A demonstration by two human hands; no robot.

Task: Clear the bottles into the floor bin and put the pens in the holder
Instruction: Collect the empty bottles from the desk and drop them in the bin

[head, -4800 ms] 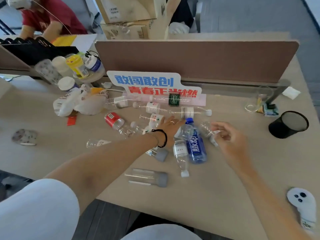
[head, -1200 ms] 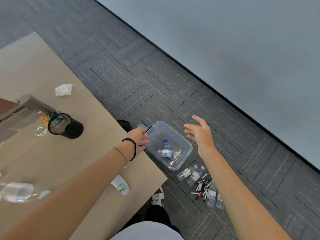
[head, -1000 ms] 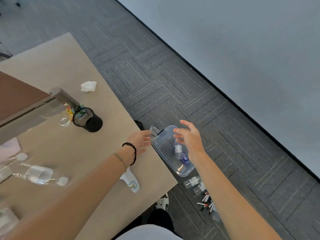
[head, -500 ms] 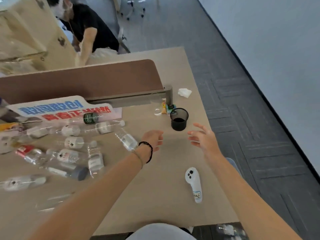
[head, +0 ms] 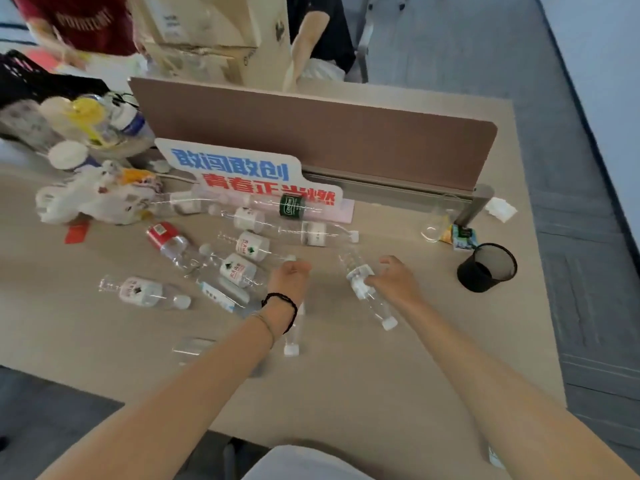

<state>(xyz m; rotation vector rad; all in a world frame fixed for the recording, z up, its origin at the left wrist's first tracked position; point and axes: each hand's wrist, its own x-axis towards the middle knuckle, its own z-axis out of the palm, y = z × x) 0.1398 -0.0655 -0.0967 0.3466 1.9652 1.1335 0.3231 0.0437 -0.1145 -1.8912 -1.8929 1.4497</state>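
Both forearms reach in from the bottom of the frame over the beige tabletop (head: 346,393). The right hand (head: 394,280), just right of centre, has its fingers curled loosely over the middle of a clear bottle (head: 363,285) that lies on its side, white cap toward the lower right; whether the fingers have closed on it or only touch it cannot be told through the blur. The left hand (head: 289,277), near the centre of the frame and wearing a black wristband (head: 282,306), hangs with curled fingers above the scattered bottles; it seems to hold nothing, though its fingertips are hidden.

The remaining bottles lie on their sides across the centre left of the frame: a red-labelled bottle (head: 166,239), a white-labelled bottle (head: 145,292) further left, a green-labelled bottle (head: 291,206) higher up, and several more between them, some touching. Another bottle lies partly hidden beneath the left wrist, its white cap (head: 291,349) showing below.

The black mesh holder (head: 486,266) stands upright at the right edge of the tabletop, well apart from the bottles. Just above it sit a small carton (head: 462,237) and a clear glass (head: 433,225).

A sign with blue and red characters (head: 242,174) leans against the brown divider (head: 329,133) in the upper centre. White plastic bags (head: 86,199) and assorted containers fill the upper left, and cardboard boxes (head: 211,32) stand behind the divider. No pens or floor bin are in view.
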